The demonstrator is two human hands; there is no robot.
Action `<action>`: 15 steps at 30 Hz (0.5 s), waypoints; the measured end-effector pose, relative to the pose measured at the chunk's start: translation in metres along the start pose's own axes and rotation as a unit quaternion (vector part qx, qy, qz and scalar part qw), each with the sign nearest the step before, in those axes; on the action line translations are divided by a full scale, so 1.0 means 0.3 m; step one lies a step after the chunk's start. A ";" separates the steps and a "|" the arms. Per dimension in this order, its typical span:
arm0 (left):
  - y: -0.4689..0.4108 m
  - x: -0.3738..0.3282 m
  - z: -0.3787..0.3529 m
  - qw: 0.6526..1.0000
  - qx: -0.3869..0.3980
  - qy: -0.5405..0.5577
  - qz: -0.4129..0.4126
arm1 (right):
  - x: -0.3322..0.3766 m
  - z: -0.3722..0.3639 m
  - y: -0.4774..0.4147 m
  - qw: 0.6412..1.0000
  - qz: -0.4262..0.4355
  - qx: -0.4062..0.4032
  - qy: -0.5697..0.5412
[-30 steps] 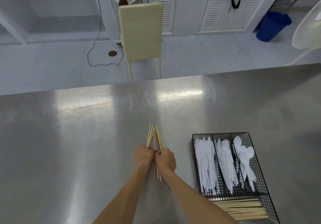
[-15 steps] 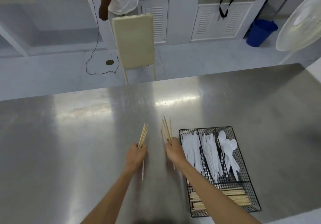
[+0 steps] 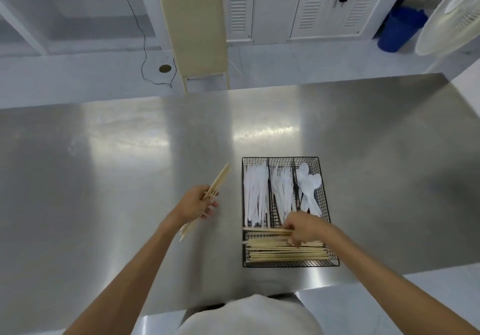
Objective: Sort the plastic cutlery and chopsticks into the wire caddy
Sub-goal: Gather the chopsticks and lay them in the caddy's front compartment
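Observation:
A black wire caddy (image 3: 333,261) stands on the steel table (image 3: 104,178). Its three far compartments hold white plastic knives (image 3: 255,191), forks (image 3: 281,191) and spoons (image 3: 309,186). The near crosswise compartment holds a stack of wooden chopsticks (image 3: 275,253). My right hand (image 3: 305,228) is over that compartment, gripping a few chopsticks (image 3: 262,230) that lie level across the caddy. My left hand (image 3: 194,203) is left of the caddy above the table, holding a small bundle of chopsticks (image 3: 220,178) pointing up and right.
A cream chair (image 3: 194,30) stands beyond the table's far edge. A white fan (image 3: 452,15) and a blue bin (image 3: 400,29) are at the far right. The table's near edge runs just below the caddy.
My hands, first joined on one bundle, split it. The right hand carried its share right and down to the caddy's near compartment; the left hand stayed left with its share.

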State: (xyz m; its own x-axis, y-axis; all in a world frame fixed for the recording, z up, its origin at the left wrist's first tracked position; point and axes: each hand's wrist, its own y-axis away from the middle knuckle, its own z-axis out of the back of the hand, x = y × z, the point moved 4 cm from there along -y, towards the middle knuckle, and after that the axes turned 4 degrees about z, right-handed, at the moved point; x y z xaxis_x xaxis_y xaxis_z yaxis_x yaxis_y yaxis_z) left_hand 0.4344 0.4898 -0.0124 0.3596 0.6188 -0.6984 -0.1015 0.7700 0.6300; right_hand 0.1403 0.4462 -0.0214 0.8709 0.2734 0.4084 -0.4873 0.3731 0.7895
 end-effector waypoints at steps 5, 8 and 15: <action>0.026 -0.048 -0.108 0.999 -0.002 -0.051 -0.017 | -0.107 -0.115 0.019 0.991 0.025 -0.034 0.123; 0.034 -0.068 -0.153 0.997 -0.009 -0.072 -0.026 | -0.126 -0.150 0.019 0.985 0.050 -0.050 0.160; 0.070 -0.066 -0.194 0.994 -0.054 -0.089 -0.037 | -0.127 -0.174 0.027 0.974 0.114 -0.099 0.166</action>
State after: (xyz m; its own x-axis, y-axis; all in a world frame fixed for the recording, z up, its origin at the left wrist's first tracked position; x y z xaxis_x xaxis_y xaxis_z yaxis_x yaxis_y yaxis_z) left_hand 0.3711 0.5027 -0.0052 0.5266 0.5300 -0.6647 -0.1641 0.8306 0.5322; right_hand 0.1000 0.4852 -0.0545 0.6860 0.6290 0.3657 -0.6971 0.4242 0.5780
